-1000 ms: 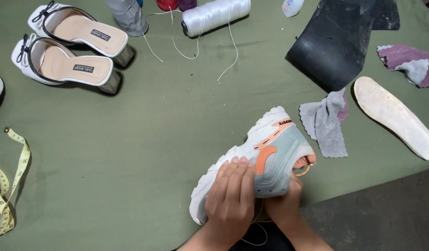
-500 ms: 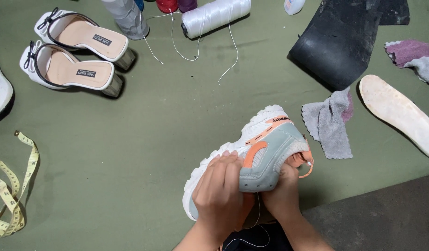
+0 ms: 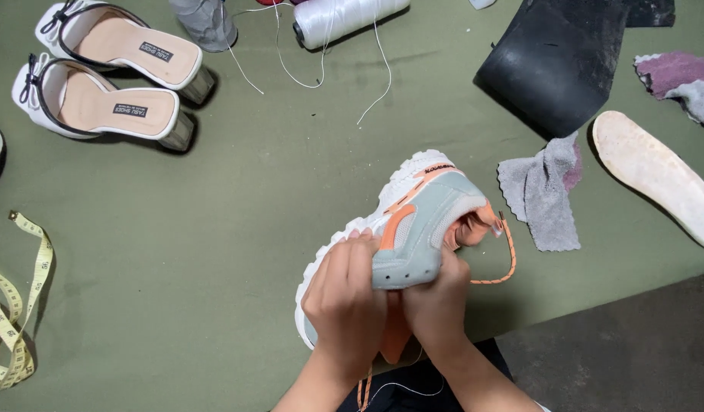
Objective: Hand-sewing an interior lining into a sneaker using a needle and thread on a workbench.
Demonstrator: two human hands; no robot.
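A grey-blue sneaker with orange trim and a thick white sole lies on its side near the front edge of the green work surface. My left hand grips its toe end, fingers curled over the upper. My right hand holds the shoe from underneath at the middle, thumb pressed on the grey side panel. An orange lace loops out of the shoe's opening at the right. A thin white thread hangs below my hands.
A pair of white heeled sandals lies at the back left. A white thread spool is at the back, a black rubber sheet at the right, a grey cloth scrap, a white insole, a yellow tape measure at the left.
The view has shifted slightly. My hands have turned the sneaker a little and both now close more tightly over its toe end.
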